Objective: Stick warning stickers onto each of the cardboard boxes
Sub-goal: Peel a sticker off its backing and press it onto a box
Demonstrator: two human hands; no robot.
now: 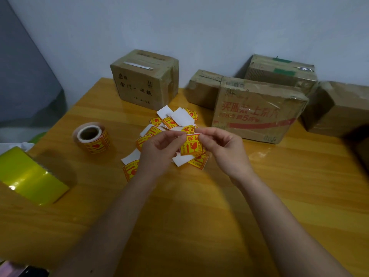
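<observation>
My left hand (159, 151) and my right hand (223, 150) both pinch the top edge of one yellow and red warning sticker (192, 145), held above the table. Beneath them lies a loose pile of cut stickers (175, 121), some face up, some showing white backing. A sticker roll (92, 137) stands to the left. Several cardboard boxes line the wall: a cube box with handwriting (143, 80), a flat box with red print (257, 110), a small box (203, 88) behind it, a box with green tape (281, 71) and a plain box (343, 108) at the right.
The wooden table (189, 216) reaches the white wall. A roll of yellowish packing tape (30, 176) lies at the left edge. A dark object (357, 140) intrudes at the right edge.
</observation>
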